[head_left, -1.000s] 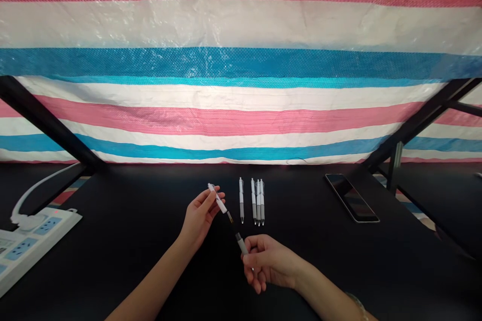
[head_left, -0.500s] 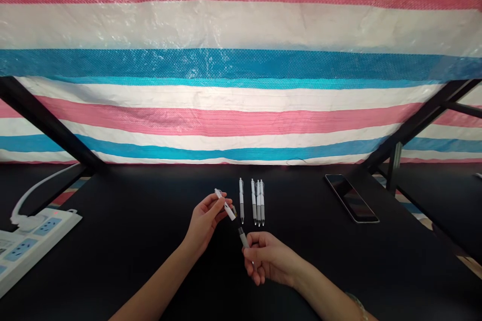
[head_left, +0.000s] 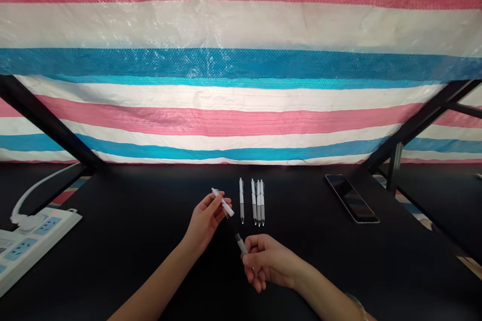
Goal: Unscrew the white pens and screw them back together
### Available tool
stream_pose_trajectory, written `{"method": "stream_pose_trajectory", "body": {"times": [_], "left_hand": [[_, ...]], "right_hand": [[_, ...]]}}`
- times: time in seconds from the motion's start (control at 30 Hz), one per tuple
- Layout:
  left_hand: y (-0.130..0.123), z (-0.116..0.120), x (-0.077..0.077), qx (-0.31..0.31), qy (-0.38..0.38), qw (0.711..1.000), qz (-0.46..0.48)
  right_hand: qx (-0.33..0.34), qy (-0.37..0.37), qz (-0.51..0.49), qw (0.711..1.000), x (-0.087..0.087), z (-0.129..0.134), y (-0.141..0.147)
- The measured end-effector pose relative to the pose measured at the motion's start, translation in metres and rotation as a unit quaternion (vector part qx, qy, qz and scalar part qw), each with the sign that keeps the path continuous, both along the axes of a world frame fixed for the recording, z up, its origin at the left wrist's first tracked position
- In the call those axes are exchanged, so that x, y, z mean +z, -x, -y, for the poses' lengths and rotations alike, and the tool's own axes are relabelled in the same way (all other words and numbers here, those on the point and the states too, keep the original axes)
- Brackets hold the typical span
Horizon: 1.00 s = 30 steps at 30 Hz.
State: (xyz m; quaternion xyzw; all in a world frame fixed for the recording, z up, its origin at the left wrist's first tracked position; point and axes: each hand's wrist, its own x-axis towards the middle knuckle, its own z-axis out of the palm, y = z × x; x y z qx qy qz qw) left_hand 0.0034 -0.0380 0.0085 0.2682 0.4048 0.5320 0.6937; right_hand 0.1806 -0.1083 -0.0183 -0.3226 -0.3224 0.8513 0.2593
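Observation:
My left hand [head_left: 206, 216] is closed on the white upper barrel of a pen [head_left: 227, 207], its clip end pointing up and left. Between thumb and fingers, my right hand [head_left: 265, 261] pinches the grey grip section of a pen [head_left: 241, 245], with its dark end toward the left hand. A gap separates the two pen parts; whether a thin refill spans it is hard to see against the black. Just beyond the hands lie a single white and grey pen [head_left: 241, 200] and a close group of several similar pens [head_left: 258, 202], tips toward me.
A smartphone [head_left: 352, 198] lies on the black table [head_left: 301, 220] at the right. At the left edge is a white power strip [head_left: 41, 241] with a plugged-in cable [head_left: 41, 185]. Black metal bars [head_left: 56, 125] slant at both sides, before a striped plastic sheet [head_left: 241, 120].
The two pen parts have moved farther apart. My right hand has shifted slightly down toward me with the grip section, and the white barrel has moved a little left.

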Motion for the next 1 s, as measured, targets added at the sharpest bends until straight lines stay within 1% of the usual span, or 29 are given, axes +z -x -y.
{"method": "stream_pose_trajectory", "body": {"times": [0.17,0.23,0.4,0.57,0.67,0.77,0.9,1.0], "left_hand": [[-0.010,0.014,0.005,-0.089,-0.035,0.995,-0.042],[-0.012,0.017,0.005,-0.107,-0.043,0.992,-0.052],[-0.011,0.015,0.002,-0.097,-0.035,0.993,-0.051],[-0.011,0.016,-0.001,-0.107,-0.043,0.993,-0.039],[-0.010,0.015,-0.003,-0.085,-0.034,0.995,-0.031],[-0.005,0.009,-0.003,-0.046,-0.018,0.999,-0.017],[0.002,-0.001,0.000,0.015,0.003,1.000,-0.002],[0.004,-0.003,0.002,0.038,0.013,0.999,0.004]], "right_hand": [[-0.030,0.006,0.002,1.000,-0.001,-0.001,0.000],[-0.042,0.009,0.003,0.999,0.001,-0.001,0.001],[-0.056,0.013,0.007,0.998,0.006,-0.001,0.002],[-0.066,0.012,0.001,0.998,0.006,-0.002,0.003],[-0.060,0.003,0.001,0.998,0.006,-0.002,0.002],[-0.050,0.000,0.007,0.999,0.006,-0.002,0.003],[-0.046,-0.001,0.009,0.999,0.006,-0.002,0.002],[-0.047,-0.001,0.008,0.999,0.006,-0.002,0.002]]}}
